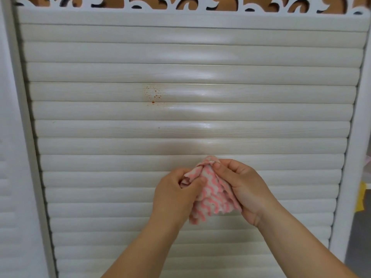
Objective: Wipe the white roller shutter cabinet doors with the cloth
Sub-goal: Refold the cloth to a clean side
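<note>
The white slatted roller shutter door (100,127) fills the frame, brown specks (152,94) near its centre. Low at its middle, the left hand (176,194) and right hand (244,189) both grip a bunched pink-and-white wavy-striped cloth (208,194); bare slats lie open all around, the bottom edge cut off.

White scrollwork trim (180,7) over brown backing, glossy light.

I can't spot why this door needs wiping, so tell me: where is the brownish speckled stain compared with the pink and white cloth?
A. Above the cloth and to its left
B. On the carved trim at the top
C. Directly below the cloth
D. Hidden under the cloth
A: the brownish speckled stain sits on the slats of the roller shutter door, higher than and left of the pink and white cloth, which both hands grip.
</note>
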